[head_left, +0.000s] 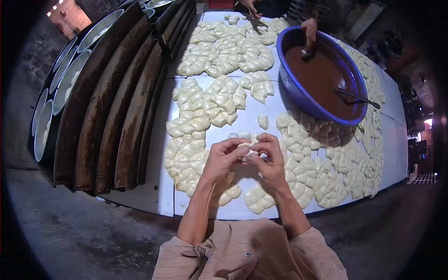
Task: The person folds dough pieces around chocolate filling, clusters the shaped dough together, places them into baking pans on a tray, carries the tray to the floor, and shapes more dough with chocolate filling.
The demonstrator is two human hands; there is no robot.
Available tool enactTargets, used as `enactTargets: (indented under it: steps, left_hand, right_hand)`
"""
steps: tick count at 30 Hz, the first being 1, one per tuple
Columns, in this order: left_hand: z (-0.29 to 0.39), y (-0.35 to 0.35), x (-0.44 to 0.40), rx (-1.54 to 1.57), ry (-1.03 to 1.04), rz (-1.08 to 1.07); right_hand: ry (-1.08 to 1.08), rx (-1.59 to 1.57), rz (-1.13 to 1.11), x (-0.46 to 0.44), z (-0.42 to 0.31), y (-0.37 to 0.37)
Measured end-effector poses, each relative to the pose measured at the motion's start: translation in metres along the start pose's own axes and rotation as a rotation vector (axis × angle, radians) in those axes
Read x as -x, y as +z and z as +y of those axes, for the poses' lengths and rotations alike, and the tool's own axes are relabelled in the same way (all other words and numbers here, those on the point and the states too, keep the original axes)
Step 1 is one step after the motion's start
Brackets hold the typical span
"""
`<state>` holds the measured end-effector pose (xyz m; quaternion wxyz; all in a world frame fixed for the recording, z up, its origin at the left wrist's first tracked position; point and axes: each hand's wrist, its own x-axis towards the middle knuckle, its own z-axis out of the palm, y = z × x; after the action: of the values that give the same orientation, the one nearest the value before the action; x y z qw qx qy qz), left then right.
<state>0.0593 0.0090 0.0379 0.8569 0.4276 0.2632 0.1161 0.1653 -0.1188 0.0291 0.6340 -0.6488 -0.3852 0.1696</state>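
Observation:
Over the table's near middle, my left hand and my right hand meet, fingers pinched together on a small piece of pale dough. Just beyond my fingers lie a few separate dough pieces on the white tabletop. Glossy cream-coloured dough pieces spread in joined clusters to the left of my hands. More dough pieces lie close by on the right. My fingers partly cover the piece I hold.
At the right stands a blue tub of brown liquid with a long-handled utensil in it. Another person's hand dips a pale piece there; another hand is behind. Rusty metal troughs and round tins stack at left.

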Motion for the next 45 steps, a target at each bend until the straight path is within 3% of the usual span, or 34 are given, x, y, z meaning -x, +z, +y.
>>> enactTargets:
  steps: [4, 9, 12, 16, 18, 21, 23, 24, 26, 27, 30, 31, 35, 36, 38, 41, 44, 45]
  left_hand:
    - [-0.007, -0.004, 0.011, -0.130, -0.016, -0.048]
    - [-0.007, 0.006, 0.035, -0.193, -0.045, -0.032]
    - [-0.022, -0.006, 0.033, -0.393, -0.073, 0.114]
    - [-0.026, -0.013, 0.030, -0.425, -0.003, 0.196]
    - [-0.022, -0.017, 0.023, -0.556, 0.045, 0.204]
    - [0.000, -0.014, 0.018, -0.836, 0.071, 0.442]
    - [0.011, -0.014, 0.020, -0.918, 0.134, 0.543]
    - [0.010, -0.018, 0.018, -0.988, 0.131, 0.483]
    - [0.001, -0.033, 0.017, -1.122, 0.110, 0.374]
    - [-0.002, -0.032, 0.015, -1.211, 0.205, 0.357]
    - [-0.011, -0.034, 0.001, -1.181, 0.307, 0.206]
    - [0.000, -0.030, 0.002, -1.204, 0.182, 0.180]
    - [0.012, -0.041, 0.014, -1.106, 0.189, 0.376]
    - [0.023, -0.039, 0.024, -1.055, 0.099, 0.435]
    - [0.026, -0.047, 0.042, -1.052, 0.076, 0.465]
    - [0.013, -0.067, 0.059, -1.405, 0.517, 0.238]
    - [-0.006, -0.061, 0.061, -1.544, 0.459, 0.010]
    - [-0.013, -0.061, 0.059, -1.555, 0.394, -0.060]
  right_hand:
    - [0.105, -0.179, 0.139, 0.016, 0.017, 0.014]
    - [0.114, -0.076, 0.227, 0.032, 0.027, 0.022]
    - [0.351, -0.144, 0.115, 0.046, 0.024, 0.020]
    - [0.164, 0.044, -0.094, 0.052, 0.010, 0.013]
    - [0.237, -0.009, -0.062, 0.048, 0.014, 0.016]
    - [0.544, -0.160, 0.049, 0.028, 0.032, 0.029]
    - [0.395, 0.328, -0.036, 0.010, 0.035, 0.027]
    - [0.294, 0.488, -0.028, 0.004, 0.033, 0.027]
    - [0.353, 0.508, -0.027, 0.001, 0.025, 0.023]
    - [0.386, 0.519, -0.030, 0.003, 0.023, 0.020]
    - [0.425, 0.494, -0.047, 0.007, 0.005, 0.005]
    - [0.411, 0.477, -0.096, 0.006, -0.004, 0.001]
    - [0.257, 0.496, -0.331, 0.015, -0.019, 0.003]
    - [0.190, 0.526, -0.403, 0.018, -0.020, 0.006]
    - [0.097, 0.572, -0.421, 0.030, -0.006, 0.023]
    - [-0.018, 0.615, -0.418, 0.037, 0.002, 0.046]
    - [0.169, 0.466, -0.454, 0.031, 0.001, 0.046]
    - [0.437, 0.351, -0.461, 0.028, -0.003, 0.042]
